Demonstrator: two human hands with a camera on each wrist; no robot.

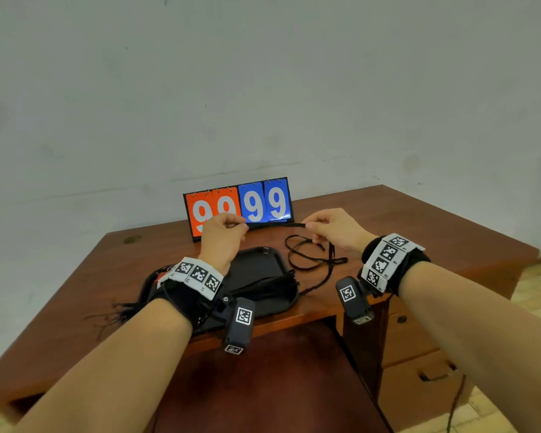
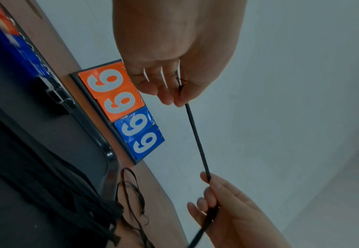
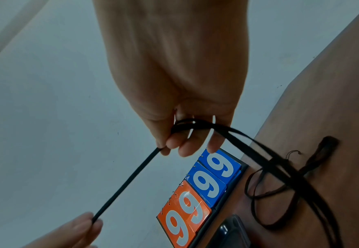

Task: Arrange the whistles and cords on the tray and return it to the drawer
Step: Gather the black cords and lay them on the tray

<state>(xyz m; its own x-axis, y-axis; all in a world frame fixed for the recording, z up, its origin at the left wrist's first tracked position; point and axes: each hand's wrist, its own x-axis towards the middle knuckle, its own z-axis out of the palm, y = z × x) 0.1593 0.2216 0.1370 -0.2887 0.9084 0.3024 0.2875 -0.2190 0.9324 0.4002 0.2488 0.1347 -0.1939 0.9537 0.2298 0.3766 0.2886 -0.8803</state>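
A black cord [image 1: 275, 225] is stretched taut between both hands above the desk, in front of the scoreboard. My left hand [image 1: 241, 225] pinches its left end between thumb and fingertips [image 2: 179, 100]. My right hand [image 1: 309, 227] pinches the other side [image 3: 163, 148], and the rest of the cord runs through its fingers and hangs to the desk. The black tray [image 1: 256, 260] lies below my left hand with a bundle of black cords [image 1: 263, 287] across its near part. A red-and-white item shows at the tray's left end, mostly hidden by my wrist.
A flip scoreboard [image 1: 238, 204] showing 99 and 99 stands at the back of the wooden desk [image 1: 419, 232]. Loose thin cord loops [image 1: 306, 257] lie right of the tray. More cord ends [image 1: 116, 312] trail off its left side. Drawers [image 1: 419, 354] sit under the desk's right part.
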